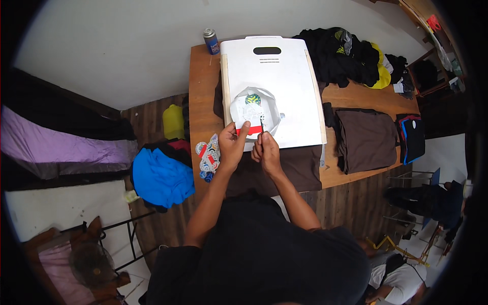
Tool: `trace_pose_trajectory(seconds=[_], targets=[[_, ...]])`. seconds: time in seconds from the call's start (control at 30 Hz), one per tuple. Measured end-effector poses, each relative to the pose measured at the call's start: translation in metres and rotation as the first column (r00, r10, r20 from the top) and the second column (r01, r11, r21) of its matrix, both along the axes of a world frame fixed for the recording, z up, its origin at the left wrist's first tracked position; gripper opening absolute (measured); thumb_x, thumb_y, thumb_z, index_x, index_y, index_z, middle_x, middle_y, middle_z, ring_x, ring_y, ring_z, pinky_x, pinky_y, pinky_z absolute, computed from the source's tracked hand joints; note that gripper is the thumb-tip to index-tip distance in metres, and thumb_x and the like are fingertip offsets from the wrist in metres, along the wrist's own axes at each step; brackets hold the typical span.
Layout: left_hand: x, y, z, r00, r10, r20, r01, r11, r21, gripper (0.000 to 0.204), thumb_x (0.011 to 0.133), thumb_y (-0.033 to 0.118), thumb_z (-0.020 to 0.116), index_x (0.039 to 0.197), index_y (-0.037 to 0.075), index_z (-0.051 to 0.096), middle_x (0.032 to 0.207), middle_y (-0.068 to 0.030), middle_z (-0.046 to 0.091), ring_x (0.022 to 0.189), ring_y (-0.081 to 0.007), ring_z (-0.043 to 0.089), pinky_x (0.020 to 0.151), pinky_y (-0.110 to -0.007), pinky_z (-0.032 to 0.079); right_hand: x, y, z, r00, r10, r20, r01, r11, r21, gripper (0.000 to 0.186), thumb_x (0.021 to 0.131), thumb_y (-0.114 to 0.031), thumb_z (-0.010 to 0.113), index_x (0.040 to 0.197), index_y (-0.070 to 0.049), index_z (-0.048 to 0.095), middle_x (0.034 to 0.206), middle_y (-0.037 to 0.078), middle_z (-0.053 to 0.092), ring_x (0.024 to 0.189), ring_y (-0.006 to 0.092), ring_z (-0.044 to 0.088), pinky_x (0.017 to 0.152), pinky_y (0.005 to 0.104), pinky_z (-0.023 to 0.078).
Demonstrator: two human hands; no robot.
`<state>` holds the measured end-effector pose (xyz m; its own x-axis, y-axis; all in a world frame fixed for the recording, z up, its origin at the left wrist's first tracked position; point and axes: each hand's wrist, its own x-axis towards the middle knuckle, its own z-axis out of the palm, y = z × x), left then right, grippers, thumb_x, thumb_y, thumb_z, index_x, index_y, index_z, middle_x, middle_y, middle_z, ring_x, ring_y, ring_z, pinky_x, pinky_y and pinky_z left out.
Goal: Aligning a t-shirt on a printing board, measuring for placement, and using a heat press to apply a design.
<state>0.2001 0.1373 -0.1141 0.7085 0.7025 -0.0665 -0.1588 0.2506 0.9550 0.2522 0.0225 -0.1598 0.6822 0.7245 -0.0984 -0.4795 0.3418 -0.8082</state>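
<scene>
A shallow, white, round dish-like piece (277,101) with a creased rim lies on a white panel (297,81). Inside it are a round green-and-blue patterned patch (252,99), crumpled whitish bits and a red strip (249,130). My left hand (233,145) grips the near-left edge of the round piece, its thumb over the red strip. In my right hand (267,152), the closed fingers pinch a thin dark pointed tool (262,123), its tip inside the round piece; its exact kind is too small to tell. Left of my left hand lie several round printed pieces (207,157) with red strips.
Brown cloth (284,168) extends from under the panel over the wooden table (203,76). A spray can (211,41) stands far left. Folded brown fabric (367,140) and dark garments (325,53) lie right. Blue cloth (162,175) is at left. A person (399,279) is lower right.
</scene>
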Motion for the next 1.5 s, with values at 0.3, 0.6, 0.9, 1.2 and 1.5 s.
trace_pose_trajectory(seconds=[0.3,0.6,0.9,1.2,1.5], targets=[[-0.002,-0.001,0.003,1.000,-0.010,-0.022,0.010,1.000,0.002,0.025,0.101,0.022,0.070,0.108,-0.002,0.069,0.097,-0.0061,0.074,0.083,-0.0057,0.065,0.073,-0.022,0.049,0.003,0.003,0.019,1.000,-0.009,-0.018,0.010,1.000,0.030,0.037,0.114,-0.039,0.035,0.093,-0.010,0.043,0.059,-0.003,0.031,0.044,0.0074,0.026,0.043,0.0252,0.028],[0.000,-0.001,0.004,1.000,0.002,-0.007,-0.002,1.000,-0.010,0.026,0.101,0.022,0.070,0.108,-0.002,0.069,0.096,-0.0060,0.073,0.084,-0.0058,0.065,0.074,-0.022,0.049,0.005,0.001,0.021,0.998,-0.055,-0.004,0.055,0.998,-0.014,0.038,0.114,-0.039,0.035,0.092,-0.009,0.044,0.059,-0.003,0.031,0.044,0.0072,0.026,0.042,0.0254,0.028],[0.001,0.001,0.007,1.000,0.028,-0.007,-0.028,1.000,-0.006,0.026,0.101,0.022,0.071,0.109,-0.003,0.069,0.096,-0.0067,0.074,0.082,-0.0063,0.065,0.074,-0.022,0.050,-0.007,-0.003,0.002,0.999,-0.003,-0.036,0.004,1.000,0.019,0.035,0.114,-0.036,0.036,0.094,-0.009,0.045,0.060,-0.003,0.031,0.045,0.0075,0.027,0.044,0.0252,0.030],[0.000,0.000,0.007,1.000,0.028,-0.003,-0.028,1.000,-0.011,0.026,0.100,0.022,0.071,0.108,-0.003,0.070,0.095,-0.0063,0.073,0.082,-0.0061,0.065,0.072,-0.022,0.049,-0.008,-0.001,0.004,0.999,-0.007,-0.041,0.006,1.000,-0.002,0.035,0.114,-0.036,0.036,0.093,-0.009,0.045,0.060,-0.003,0.031,0.045,0.0073,0.027,0.044,0.0250,0.030],[-0.002,0.001,0.004,1.000,0.014,-0.022,-0.014,1.000,-0.014,0.028,0.100,0.022,0.071,0.111,-0.003,0.070,0.097,-0.0067,0.074,0.083,-0.0068,0.066,0.074,-0.022,0.050,-0.008,-0.002,0.005,0.998,-0.002,-0.068,0.004,1.000,0.025,0.035,0.114,-0.036,0.036,0.093,-0.010,0.045,0.060,-0.003,0.031,0.045,0.0071,0.027,0.044,0.0249,0.030]])
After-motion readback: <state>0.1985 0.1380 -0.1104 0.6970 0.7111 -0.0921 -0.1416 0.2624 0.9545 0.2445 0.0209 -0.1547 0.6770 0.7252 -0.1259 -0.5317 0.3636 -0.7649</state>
